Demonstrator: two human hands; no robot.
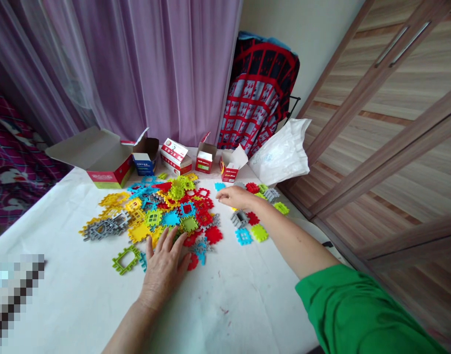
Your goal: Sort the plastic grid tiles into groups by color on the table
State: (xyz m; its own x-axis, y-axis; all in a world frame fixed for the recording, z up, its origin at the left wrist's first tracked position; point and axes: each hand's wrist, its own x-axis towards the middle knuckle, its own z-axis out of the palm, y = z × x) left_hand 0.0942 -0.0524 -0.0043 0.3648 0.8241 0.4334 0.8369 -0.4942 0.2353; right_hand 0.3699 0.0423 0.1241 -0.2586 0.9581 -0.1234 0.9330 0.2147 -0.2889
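Note:
My left hand (pixel 164 260) lies with its fingers spread at the front edge of a heap of plastic interlocking building pieces (pixel 170 217) in several colours. Its fingertips touch the heap beside an olive-green square piece (pixel 189 224). My right hand (pixel 236 197) is over the table to the right of the heap, fingers bent and close together; whatever may be between them is hidden. Just behind it lies a small blue piece (pixel 220 187). Below and right of it are a grey piece (pixel 239 219), a blue window piece (pixel 243 236) and a lime-green piece (pixel 259 233).
Open small cartons stand along the back, among them a blue box (pixel 144 163) and a red-and-white box (pixel 176 157). A large opened carton (pixel 109 169) is at back left, a white plastic bag (pixel 282 153) at back right. A pixelated patch covers the left corner.

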